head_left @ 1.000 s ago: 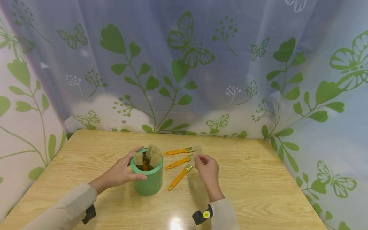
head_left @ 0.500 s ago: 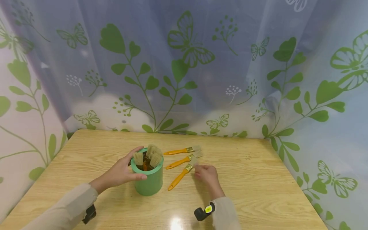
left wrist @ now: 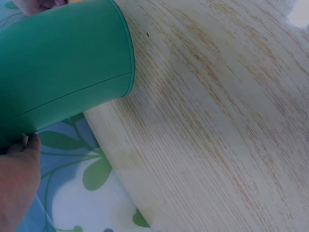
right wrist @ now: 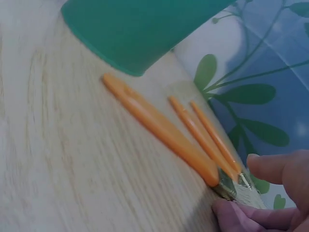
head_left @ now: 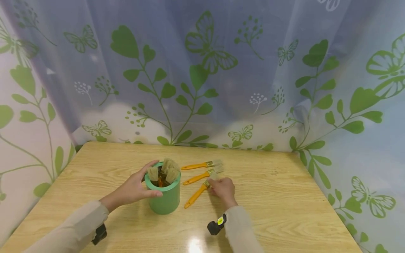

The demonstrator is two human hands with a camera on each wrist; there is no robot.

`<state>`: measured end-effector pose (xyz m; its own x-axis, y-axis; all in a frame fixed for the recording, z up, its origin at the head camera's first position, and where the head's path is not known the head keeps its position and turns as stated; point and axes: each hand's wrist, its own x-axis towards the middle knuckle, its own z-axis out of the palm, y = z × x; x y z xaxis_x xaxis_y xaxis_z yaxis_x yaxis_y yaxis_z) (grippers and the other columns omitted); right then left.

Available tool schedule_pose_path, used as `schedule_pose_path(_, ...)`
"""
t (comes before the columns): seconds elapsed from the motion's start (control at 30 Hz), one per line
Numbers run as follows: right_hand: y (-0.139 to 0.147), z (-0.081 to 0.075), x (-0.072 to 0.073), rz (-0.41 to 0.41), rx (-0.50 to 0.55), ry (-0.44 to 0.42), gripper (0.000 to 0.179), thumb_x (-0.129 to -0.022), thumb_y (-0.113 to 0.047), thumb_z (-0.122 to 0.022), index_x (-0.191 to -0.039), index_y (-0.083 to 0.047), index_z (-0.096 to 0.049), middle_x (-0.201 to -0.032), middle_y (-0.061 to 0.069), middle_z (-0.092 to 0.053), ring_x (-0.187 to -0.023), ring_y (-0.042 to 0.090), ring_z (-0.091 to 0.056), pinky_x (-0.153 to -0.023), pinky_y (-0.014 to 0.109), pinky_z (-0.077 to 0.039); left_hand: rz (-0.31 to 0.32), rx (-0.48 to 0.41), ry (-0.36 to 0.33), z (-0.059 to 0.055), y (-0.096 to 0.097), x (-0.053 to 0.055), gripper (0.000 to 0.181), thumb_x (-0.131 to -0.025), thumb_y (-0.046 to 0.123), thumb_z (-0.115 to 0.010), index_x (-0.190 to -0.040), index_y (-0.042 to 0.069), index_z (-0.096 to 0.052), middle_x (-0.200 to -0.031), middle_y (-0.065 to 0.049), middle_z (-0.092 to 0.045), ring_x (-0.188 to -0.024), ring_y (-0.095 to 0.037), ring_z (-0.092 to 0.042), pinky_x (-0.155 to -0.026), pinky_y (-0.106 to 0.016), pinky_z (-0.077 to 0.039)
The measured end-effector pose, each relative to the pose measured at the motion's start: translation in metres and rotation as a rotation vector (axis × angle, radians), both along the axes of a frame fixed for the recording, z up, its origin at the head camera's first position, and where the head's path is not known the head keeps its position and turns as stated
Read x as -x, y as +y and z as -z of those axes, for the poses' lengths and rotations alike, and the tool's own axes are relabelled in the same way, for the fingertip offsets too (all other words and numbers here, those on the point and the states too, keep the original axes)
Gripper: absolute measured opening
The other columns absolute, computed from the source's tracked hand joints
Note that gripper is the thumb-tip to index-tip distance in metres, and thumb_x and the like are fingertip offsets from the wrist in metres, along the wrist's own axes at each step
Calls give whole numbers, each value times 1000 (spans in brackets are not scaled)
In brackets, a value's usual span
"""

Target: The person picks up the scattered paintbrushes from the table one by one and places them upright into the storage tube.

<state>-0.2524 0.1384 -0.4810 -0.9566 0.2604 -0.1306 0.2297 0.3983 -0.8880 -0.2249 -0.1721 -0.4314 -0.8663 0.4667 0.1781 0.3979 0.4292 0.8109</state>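
Note:
My left hand (head_left: 134, 186) grips a green cylindrical container (head_left: 165, 200) near its rim, thumb in front and fingers round the far side. Several paintbrushes (head_left: 171, 170) stand in it, pale bristles up. To its right, three paintbrushes with orange handles lie fanned on the table: the far brush (head_left: 196, 166), the middle brush (head_left: 197, 178) and the near brush (head_left: 196, 197). My right hand (head_left: 224, 189) is at the metal band and bristles of the near brush. In the right wrist view, its thumb (right wrist: 263, 166) and fingers are spread apart on either side of those bristles.
The light wood-grain table (head_left: 269, 203) reaches back to a curtain (head_left: 246, 88) printed with green leaves and butterflies. Similar fabric hangs along both sides. A bright reflection lies on the table near its front.
My right hand has come down and then moved left, from beyond the bristle tips onto the near brush. My left hand and the container have stayed in place.

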Motion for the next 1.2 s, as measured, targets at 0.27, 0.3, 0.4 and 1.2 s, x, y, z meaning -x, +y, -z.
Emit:
schedule_pose_path(0.27, -12, -1, 8, 7, -244, 11, 47, -80, -41, -77, -52, -7, -59, -42, -3, -45, -40, 12, -39, -42, 24, -31, -6, 11, -2, -2, 1, 1, 99, -78, 33, -80, -153, 15, -18, -148, -19, -37, -130, -42, -42, -100, -62, -38)
schedule_pose_path(0.3, -14, 0, 8, 9, -257, 18, 47, -79, -41, -77, -53, -9, -56, -43, -3, -42, -41, 12, -37, -40, 24, -29, -5, 9, -1, -2, 1, 1, 99, -78, 33, -80, -153, 15, -18, -148, -19, -37, -130, -42, -42, -100, -62, -38)
schedule_pose_path(0.4, -18, 3, 10, 14, -296, 52, 47, -77, -39, -80, -54, -10, -50, -46, -3, -35, -43, 12, -31, -40, 24, -25, -4, 2, -1, -2, 1, 1, 99, -78, 32, -80, -153, 15, -18, -148, -19, -37, -130, -42, -42, -100, -62, -37)
schedule_pose_path(1.2, 9, -4, 0, -10, -86, -55, 31, -77, -19, -78, -57, -7, -58, -51, -1, -55, -48, 10, -53, -46, 20, -41, -14, 12, 10, 0, 1, -1, 99, -78, 33, -81, -153, 13, -19, -148, -19, -38, -130, -43, -42, -100, -64, -36)
